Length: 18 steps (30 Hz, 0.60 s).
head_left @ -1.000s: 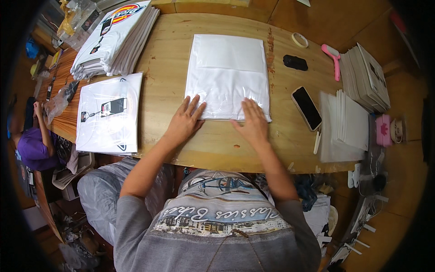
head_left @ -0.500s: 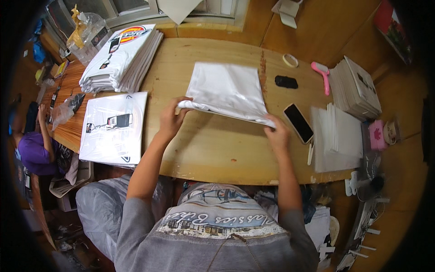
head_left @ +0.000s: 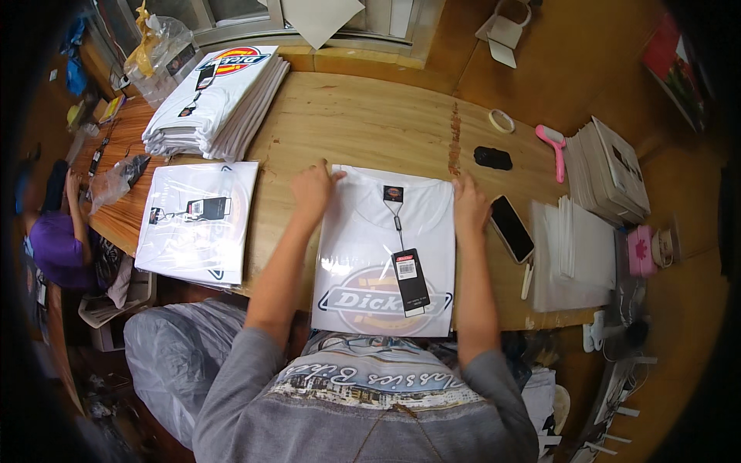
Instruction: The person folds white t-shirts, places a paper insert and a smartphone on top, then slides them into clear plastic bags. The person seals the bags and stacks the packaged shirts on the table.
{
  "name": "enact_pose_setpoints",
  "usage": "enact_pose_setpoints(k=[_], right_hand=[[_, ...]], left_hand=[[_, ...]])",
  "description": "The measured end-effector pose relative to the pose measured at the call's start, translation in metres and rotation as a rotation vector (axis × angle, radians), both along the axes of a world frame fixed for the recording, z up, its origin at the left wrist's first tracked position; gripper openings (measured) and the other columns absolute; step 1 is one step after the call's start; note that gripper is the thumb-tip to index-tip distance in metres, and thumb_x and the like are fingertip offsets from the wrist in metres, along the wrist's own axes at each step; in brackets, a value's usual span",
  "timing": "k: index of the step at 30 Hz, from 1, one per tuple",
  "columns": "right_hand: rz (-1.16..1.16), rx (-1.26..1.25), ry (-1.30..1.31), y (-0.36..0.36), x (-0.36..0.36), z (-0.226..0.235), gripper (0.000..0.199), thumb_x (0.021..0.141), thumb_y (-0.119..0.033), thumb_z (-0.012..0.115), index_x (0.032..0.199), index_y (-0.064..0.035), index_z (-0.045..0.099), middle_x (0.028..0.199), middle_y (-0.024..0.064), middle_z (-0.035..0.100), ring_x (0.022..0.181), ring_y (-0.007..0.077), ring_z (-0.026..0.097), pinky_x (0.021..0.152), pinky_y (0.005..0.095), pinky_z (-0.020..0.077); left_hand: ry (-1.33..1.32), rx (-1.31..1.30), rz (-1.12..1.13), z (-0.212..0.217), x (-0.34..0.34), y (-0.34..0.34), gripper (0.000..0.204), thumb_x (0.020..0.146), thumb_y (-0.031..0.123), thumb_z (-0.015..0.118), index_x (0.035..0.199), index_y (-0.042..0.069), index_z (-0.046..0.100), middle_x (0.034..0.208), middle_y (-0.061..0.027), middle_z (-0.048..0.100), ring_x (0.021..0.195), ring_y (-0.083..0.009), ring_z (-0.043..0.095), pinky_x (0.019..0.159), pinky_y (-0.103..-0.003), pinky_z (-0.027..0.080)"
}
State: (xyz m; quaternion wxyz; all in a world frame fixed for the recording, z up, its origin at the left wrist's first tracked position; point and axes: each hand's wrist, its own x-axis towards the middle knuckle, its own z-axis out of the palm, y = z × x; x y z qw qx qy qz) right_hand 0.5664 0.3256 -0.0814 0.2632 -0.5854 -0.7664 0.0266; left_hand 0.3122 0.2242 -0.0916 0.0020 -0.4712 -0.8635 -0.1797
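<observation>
A folded white T-shirt in a transparent plastic bag (head_left: pixel 363 239) lies face up before me, its lower edge at the table's front edge. A round-badge print shows on its chest, and a black hang tag (head_left: pixel 410 282) dangles from the neckline on a cord. With closed fingers my left hand (head_left: pixel 315 191) pinches the far left corner of the bagged shirt. At its far right corner my right hand (head_left: pixel 470 204) grips the same edge, fingertips partly hidden.
Bagged shirts (head_left: pixel 193 231) lie left, below a tall pile of white shirts (head_left: pixel 220 100). On the right are a phone (head_left: pixel 512 228), plastic bags (head_left: pixel 571 255), a black object (head_left: pixel 492 158), a tape roll (head_left: pixel 501 120) and a pink-handled roller (head_left: pixel 553 147). A person in purple (head_left: pixel 58 243) sits far left.
The bagged shirt has been turned over and brought toward me, so its printed front and hang tag now show. Both hands have moved to its far corners.
</observation>
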Motion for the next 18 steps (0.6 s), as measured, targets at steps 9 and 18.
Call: enact_pose_setpoints(k=[9, 18], right_hand=[[0.059, -0.058, -0.262, -0.051, -0.068, -0.061, 0.043, 0.083, -0.041, 0.036, 0.123, -0.0259, 0.037, 0.135, 0.0017, 0.022, 0.124, 0.0310, 0.016, 0.096, 0.0533, 0.0097], [0.089, -0.147, -0.291, -0.047, -0.072, -0.058, 0.044, 0.085, -0.040, 0.031, 0.127, -0.0270, 0.032, 0.137, -0.0004, 0.017, 0.126, 0.0291, 0.012, 0.098, 0.0506, 0.0041]], left_hand=[[0.088, 0.094, -0.172, -0.042, 0.105, 0.006, 0.042, 0.083, 0.037, 0.036, 0.124, 0.026, 0.037, 0.136, -0.0043, 0.021, 0.126, -0.0353, 0.006, 0.089, -0.064, 0.002], [0.055, 0.010, -0.154, -0.047, 0.104, 0.005, 0.045, 0.082, 0.035, 0.037, 0.126, 0.026, 0.034, 0.136, -0.0069, 0.018, 0.125, -0.0384, 0.005, 0.088, -0.066, 0.001]])
